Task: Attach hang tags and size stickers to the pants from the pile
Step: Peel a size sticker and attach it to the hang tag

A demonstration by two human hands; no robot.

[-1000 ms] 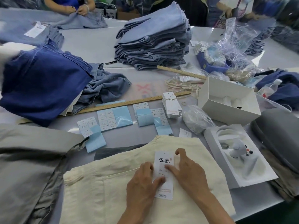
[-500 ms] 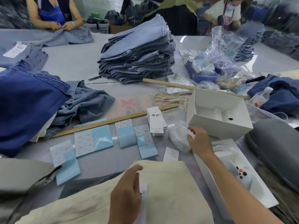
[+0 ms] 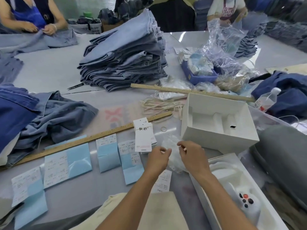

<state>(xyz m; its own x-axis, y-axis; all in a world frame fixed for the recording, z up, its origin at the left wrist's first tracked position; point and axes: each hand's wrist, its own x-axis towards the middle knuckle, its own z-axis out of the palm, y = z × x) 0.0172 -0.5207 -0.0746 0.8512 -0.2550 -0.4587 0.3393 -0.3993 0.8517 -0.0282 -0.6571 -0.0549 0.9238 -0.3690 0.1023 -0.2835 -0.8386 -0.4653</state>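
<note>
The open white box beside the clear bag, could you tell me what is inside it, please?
The white box holds a white moulded insert with empty hollows and a small dark mark. Its near wall hides the front of the interior.

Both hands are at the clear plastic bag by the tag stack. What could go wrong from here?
1. The left hand and right hand pinch the clear plastic bag right beside the hang tag stack; a tug might topple it.
2. The loose rubber band nearby could be swept off.
</note>
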